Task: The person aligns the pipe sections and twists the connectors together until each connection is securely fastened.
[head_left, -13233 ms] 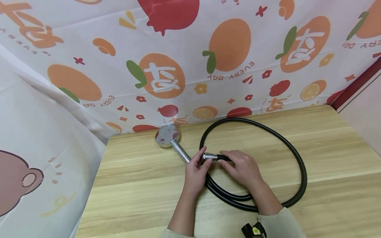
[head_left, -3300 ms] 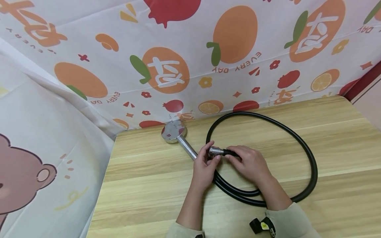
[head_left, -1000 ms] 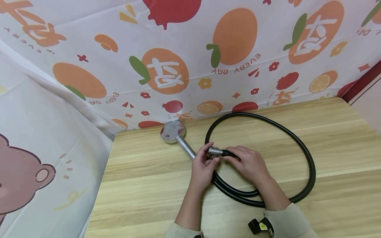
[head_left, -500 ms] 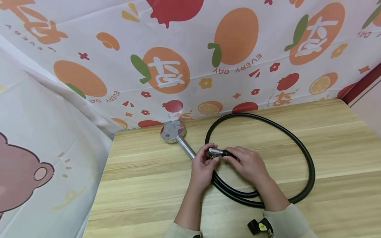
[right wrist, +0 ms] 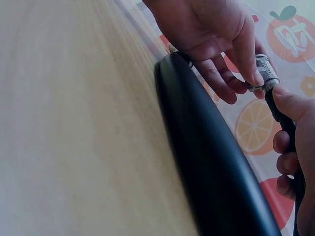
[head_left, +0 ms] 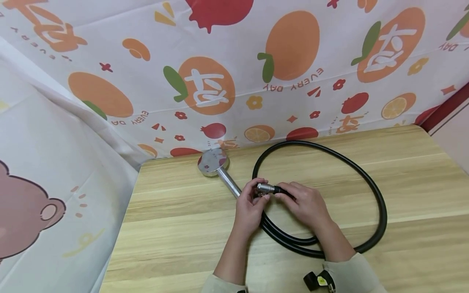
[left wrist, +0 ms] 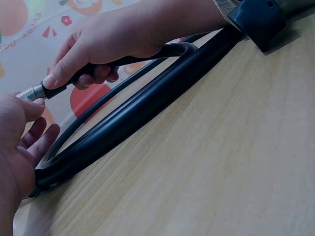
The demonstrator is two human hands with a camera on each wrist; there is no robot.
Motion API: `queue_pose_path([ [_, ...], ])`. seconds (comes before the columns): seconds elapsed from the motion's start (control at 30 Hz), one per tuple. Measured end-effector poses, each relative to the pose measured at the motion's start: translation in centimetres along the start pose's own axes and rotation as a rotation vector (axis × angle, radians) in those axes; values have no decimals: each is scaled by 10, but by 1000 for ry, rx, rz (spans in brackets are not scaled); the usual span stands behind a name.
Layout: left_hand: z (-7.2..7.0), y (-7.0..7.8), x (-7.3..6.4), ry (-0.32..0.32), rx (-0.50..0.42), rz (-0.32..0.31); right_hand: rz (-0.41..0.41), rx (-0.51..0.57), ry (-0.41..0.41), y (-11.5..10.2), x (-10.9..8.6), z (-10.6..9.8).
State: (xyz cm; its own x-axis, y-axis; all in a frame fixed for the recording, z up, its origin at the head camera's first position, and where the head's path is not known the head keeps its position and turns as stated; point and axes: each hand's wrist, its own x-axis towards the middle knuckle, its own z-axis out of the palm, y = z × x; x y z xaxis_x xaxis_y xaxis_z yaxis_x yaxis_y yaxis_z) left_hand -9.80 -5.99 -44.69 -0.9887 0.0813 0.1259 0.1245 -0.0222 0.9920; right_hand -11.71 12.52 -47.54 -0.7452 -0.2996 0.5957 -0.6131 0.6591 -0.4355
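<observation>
A silver metal fitting [head_left: 265, 188] sits on the end of a thick black hose [head_left: 381, 211]. My left hand [head_left: 249, 209] pinches this fitting with its thumb and fingers; in the right wrist view its other fingers hang loosely below. Just behind the fitting, my right hand [head_left: 307, 205] grips the hose, thumb [left wrist: 59, 73] laid along it and fingers curled underneath. A round, shiny silver head [head_left: 213, 162] on a straight metal handle [head_left: 228, 181] lies to the left, the handle's lower end hidden behind my left hand.
The hose lies in a wide loop on the wooden table [head_left: 165, 244], doubled up near my wrists. A fruit-printed cloth [head_left: 154, 81] hangs behind the table, and another with a bear print [head_left: 22, 215] hangs at the left. A black wrist device [head_left: 316, 280] sits at my right sleeve.
The view has shifted slightly. Both hands stay at the hose end; compared with the oldest frame, my left fingers have moved on the fitting, the thumb now lower. Hose loop and silver head stay put.
</observation>
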Motion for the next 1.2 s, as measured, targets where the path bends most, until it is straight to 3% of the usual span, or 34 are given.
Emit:
queue_pose_path([
  [0.33,0,4,-1,8,5,28,8,15,9,-3,0,-1],
  [0.67,-2,5,-2,-7,45,7,31,4,36,-2,1,1],
  [0.9,-7,-22,4,-18,16,24,50,-1,40,-1,1,1],
  [1.2,-4,-21,3,-24,-3,-4,58,1,27,-1,1,-1],
])
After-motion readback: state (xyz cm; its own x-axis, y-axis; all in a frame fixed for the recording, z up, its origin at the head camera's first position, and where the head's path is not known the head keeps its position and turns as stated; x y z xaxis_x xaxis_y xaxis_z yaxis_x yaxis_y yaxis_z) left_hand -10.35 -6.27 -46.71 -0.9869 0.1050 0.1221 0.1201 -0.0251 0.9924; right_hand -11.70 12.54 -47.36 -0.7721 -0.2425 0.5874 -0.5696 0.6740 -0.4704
